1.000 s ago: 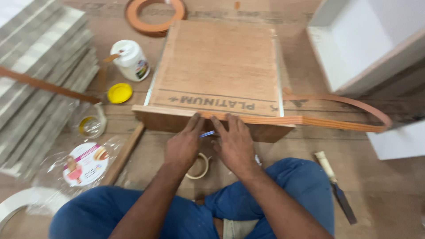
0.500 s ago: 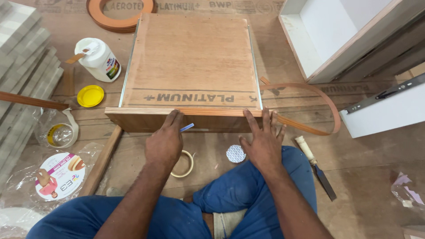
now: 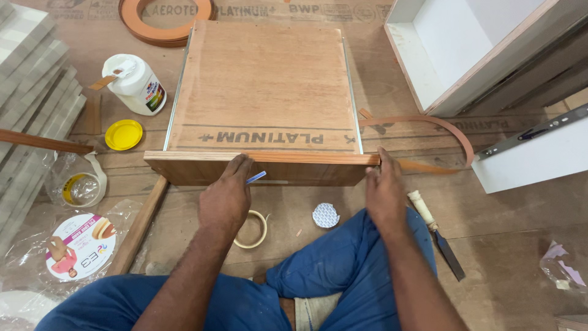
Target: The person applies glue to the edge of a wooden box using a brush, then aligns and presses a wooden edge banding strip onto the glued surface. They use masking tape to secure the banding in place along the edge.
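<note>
A plywood drawer box (image 3: 263,86) lies bottom-up on the floor before me. A brown edge band strip (image 3: 306,157) runs along its near top edge and loops away in a curve (image 3: 456,132) to the right. My left hand (image 3: 228,195) presses on the strip near the middle, with a small blue-and-white pen-like thing (image 3: 256,177) poking out from its fingers. My right hand (image 3: 384,191) rests at the drawer's right front corner, fingers on the strip's end there.
A white glue bottle (image 3: 136,83), yellow lid (image 3: 123,134) and tape roll (image 3: 79,188) lie left. A coil of edge band (image 3: 165,21) sits at the back. A chisel (image 3: 435,233) lies right, a masking tape ring (image 3: 251,230) below the drawer. White cabinet parts (image 3: 484,55) stand right.
My right hand has slid right along the strip from the drawer's middle to its right corner. My left hand stayed near the middle. The camera view shifted closer.
</note>
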